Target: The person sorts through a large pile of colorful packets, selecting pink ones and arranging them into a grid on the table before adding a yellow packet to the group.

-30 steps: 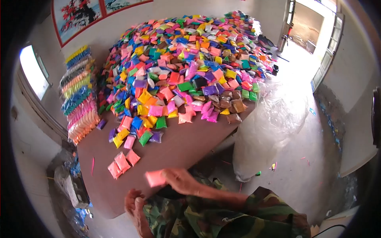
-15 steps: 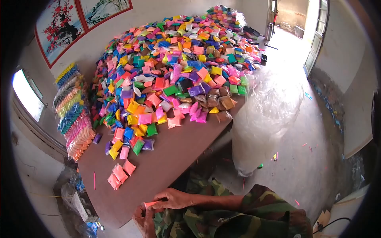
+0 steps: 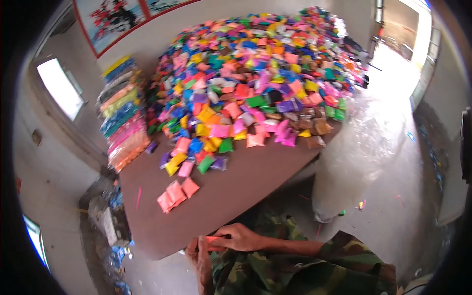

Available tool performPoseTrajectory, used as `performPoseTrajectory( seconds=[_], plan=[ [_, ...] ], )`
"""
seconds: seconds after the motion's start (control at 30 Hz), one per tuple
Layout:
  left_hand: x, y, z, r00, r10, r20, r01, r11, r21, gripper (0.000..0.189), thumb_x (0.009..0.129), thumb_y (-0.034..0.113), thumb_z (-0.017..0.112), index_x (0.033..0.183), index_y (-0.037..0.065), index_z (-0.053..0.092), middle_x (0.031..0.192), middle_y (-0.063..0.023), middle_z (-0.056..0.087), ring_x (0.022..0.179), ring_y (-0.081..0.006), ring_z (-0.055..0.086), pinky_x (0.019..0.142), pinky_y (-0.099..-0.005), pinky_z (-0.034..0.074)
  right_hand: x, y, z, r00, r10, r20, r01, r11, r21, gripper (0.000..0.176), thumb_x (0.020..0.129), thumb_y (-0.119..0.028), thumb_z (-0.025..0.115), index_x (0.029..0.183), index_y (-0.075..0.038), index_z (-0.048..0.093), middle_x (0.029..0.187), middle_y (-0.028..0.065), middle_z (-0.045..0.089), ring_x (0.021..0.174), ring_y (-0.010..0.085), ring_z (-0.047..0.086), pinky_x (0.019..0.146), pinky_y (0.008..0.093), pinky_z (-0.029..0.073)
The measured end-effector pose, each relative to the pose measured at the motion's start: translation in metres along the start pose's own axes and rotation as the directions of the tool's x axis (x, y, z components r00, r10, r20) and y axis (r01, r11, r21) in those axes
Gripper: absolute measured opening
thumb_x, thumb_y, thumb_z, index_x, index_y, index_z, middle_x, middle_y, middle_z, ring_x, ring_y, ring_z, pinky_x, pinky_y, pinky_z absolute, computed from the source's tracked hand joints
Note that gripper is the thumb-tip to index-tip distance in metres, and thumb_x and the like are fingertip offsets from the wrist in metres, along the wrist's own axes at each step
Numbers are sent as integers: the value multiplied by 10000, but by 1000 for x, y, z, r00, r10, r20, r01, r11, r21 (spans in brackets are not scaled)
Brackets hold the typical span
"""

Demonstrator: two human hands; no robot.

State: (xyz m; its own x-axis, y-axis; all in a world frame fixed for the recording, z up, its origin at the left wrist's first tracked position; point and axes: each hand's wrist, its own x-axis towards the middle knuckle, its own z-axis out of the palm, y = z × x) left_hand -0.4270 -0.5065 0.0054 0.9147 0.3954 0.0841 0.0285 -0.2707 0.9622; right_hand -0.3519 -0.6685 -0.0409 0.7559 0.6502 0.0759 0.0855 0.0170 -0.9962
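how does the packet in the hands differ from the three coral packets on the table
The held packet is between the left hand and right hand, while the three coral packets lie on the table. The held packet is partly hidden by the hands; the three coral packets show their broad faces. All share a similar coral colour.

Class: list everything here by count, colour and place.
Table: one, brown, centre
Packet heap: uncountable, mixed colours, on table
Packet stack: several layers, multicoloured, table's left
Loose packets: three, coral, table's near part
Strip: one, pink, table
Plastic bag: one, clear, right of table
Framed panels: two, red frames, wall
Window: at least one, white, left
Doorway: one, bright, right
Scraps: several, mixed, floor
Held packet: one, coral, between hands
Clothing: one wearer, camouflage, bottom
Left hand: one, bare, bottom
Right hand: one, bare, bottom
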Motion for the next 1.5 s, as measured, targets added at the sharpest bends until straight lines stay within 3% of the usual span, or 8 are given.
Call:
performPoseTrajectory(
  seconds=[0.17, 0.27, 0.3, 0.53, 0.87, 1.07, 1.17, 1.5],
  plan=[
    [7, -7, -7, 991, 132, 5, -131, 979, 159, 397, 1053, 240, 604, 749, -15, 604, 615, 10, 514, 625, -84, 423, 555, -287, 337, -5, -33, -6, 975, 157, 155, -180, 973, 144, 425, 1052, -398, 620, 970, 8, 712, 789, 30, 674, 709, 99, 620, 644, 277, 495],
    [9, -17, -15, 998, 47, 35, -50, 995, 87, 365, 1050, 256, 614, 808, -17, 630, 652, 4, 524, 673, -81, 430, 591, -286, 366, -6, -30, -3, 956, 183, 230, -221, 964, 150, 454, 1074, -425, 572, 913, -15, 683, 761, 11, 638, 668, 80, 590, 608, 264, 472],
    [7, -14, -15, 995, -91, 34, 92, 995, -30, 386, 1042, 290, 642, 811, -17, 671, 653, -1, 587, 660, -80, 489, 593, -274, 400, -7, -29, -1, 954, 173, 244, -217, 962, 164, 463, 1081, -432, 556, 897, -23, 672, 755, 4, 627, 654, 74, 580, 596, 259, 463],
    [4, -19, -22, 981, -101, 168, 153, 930, -335, 317, 1036, 274, 660, 919, -14, 719, 775, -63, 693, 671, -115, 602, 609, -282, 482, -12, -22, -3, 991, 133, 13, -132, 960, 245, 449, 1090, -424, 545, 917, -27, 663, 757, -4, 614, 624, 65, 558, 561, 247, 451],
    [2, -22, -26, 956, -209, 208, 285, 835, -472, 317, 1072, 281, 588, 933, 9, 673, 775, -44, 646, 654, -106, 561, 608, -260, 461, -11, -45, 5, 969, 238, 66, -247, 915, 320, 387, 1076, -392, 588, 1035, -20, 683, 809, 9, 643, 645, 60, 573, 585, 238, 496],
    [2, 5, -18, 979, -153, 132, 184, 945, -269, 300, 1061, 245, 602, 896, 0, 654, 769, 10, 614, 690, -61, 523, 658, -249, 431, -11, -32, 5, 972, 209, 106, -218, 973, 81, 389, 1069, -389, 602, 1078, -12, 697, 772, 25, 669, 668, 77, 615, 603, 261, 517],
    [3, -2, -17, 977, -157, 145, 195, 933, -303, 320, 1049, 230, 626, 818, 9, 643, 734, 53, 571, 696, -38, 480, 658, -244, 401, -11, -33, 11, 990, 77, 120, -64, 992, -108, 387, 1062, -390, 612, 1054, -13, 699, 747, 48, 676, 671, 105, 634, 609, 295, 518],
    [1, -12, -12, 968, -245, 50, 245, 890, -384, 410, 1052, 240, 629, 703, 27, 611, 684, 83, 488, 669, -28, 394, 595, -265, 302, -9, -23, 5, 983, 43, 178, -22, 993, -118, 434, 1056, -429, 609, 947, -22, 715, 720, 66, 665, 666, 113, 606, 620, 320, 493]
  ],
)
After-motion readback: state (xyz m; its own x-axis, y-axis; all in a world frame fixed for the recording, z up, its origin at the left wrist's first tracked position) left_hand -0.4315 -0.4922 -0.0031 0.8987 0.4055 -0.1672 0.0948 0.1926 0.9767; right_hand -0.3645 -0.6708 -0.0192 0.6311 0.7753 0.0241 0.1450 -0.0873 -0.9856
